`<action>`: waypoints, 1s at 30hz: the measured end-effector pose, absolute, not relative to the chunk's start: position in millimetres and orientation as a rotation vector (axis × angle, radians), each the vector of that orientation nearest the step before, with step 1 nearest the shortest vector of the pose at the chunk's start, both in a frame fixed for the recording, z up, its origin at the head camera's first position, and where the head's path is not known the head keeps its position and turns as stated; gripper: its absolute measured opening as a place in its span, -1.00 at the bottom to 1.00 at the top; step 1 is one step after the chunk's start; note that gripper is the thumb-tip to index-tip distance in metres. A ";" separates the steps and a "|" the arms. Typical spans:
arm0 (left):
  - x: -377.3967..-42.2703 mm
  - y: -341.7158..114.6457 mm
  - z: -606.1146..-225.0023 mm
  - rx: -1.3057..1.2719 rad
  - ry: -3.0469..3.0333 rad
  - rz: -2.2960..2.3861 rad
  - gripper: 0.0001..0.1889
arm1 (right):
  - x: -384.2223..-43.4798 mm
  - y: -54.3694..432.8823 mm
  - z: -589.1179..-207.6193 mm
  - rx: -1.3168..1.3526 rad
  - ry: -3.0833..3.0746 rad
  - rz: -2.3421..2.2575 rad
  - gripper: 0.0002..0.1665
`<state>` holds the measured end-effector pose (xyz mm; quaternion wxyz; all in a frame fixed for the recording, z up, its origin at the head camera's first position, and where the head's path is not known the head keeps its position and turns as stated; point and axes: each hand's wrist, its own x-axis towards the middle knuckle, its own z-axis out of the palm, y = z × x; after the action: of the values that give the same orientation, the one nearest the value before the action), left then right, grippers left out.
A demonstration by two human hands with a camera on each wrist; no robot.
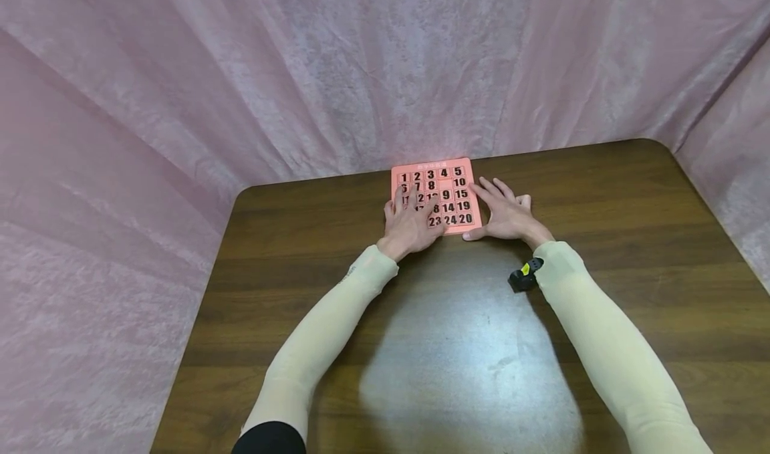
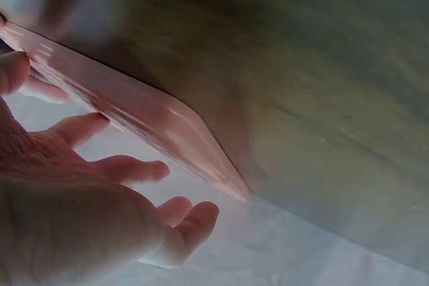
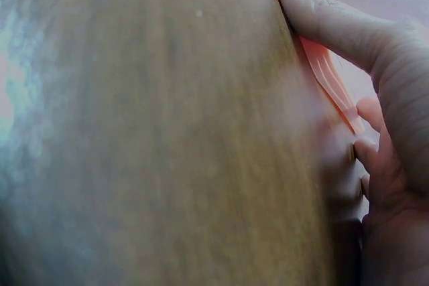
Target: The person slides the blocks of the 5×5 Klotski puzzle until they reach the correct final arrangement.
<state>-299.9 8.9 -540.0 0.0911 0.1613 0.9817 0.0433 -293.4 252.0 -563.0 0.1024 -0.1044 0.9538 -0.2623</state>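
Note:
A pink sliding number puzzle [image 1: 476, 223] lies flat near the table's back edge, its black-numbered tiles in rows. One gap shows in the second row, between 8 and 10. My left hand [image 1: 412, 227] spreads over the lower left of the puzzle, fingertips on the tiles, covering several numbers. Along the right side, my right hand [image 1: 508, 216] touches the rim with its fingers, thumb at the bottom right corner. In the left wrist view the puzzle's side [image 2: 154, 108] shows beside loosely spread fingers [image 2: 131, 169]. The right wrist view shows the thumb [image 3: 328, 21] against the pink edge [image 3: 328, 75].
The brown wooden table [image 1: 631, 240] stretches out on both sides and toward me, with a bright glare in front. A pink curtain [image 1: 361, 73] hangs behind the table's back edge. A small black and yellow device [image 1: 525, 275] sits at my right wrist.

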 end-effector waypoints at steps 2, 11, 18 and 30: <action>-303.2 7.4 -540.8 0.473 2.924 0.136 -0.20 | -293.6 253.2 -564.0 -0.306 2.812 -0.783 0.53; -324.4 1.7 -538.7 0.511 2.926 0.160 -0.18 | -293.9 252.7 -563.3 -0.305 2.810 -0.764 0.53; -325.3 12.0 -537.8 0.533 2.927 0.205 -0.18 | -294.6 251.2 -563.9 -0.306 2.816 -0.769 0.53; -327.4 28.1 -539.1 0.567 2.898 0.150 -0.19 | -295.5 252.8 -564.7 -0.307 2.821 -0.768 0.51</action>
<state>-327.4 28.1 -539.1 0.0924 0.1910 0.9759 0.0504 -295.5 252.8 -564.7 0.1009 -0.1039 0.9547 -0.2601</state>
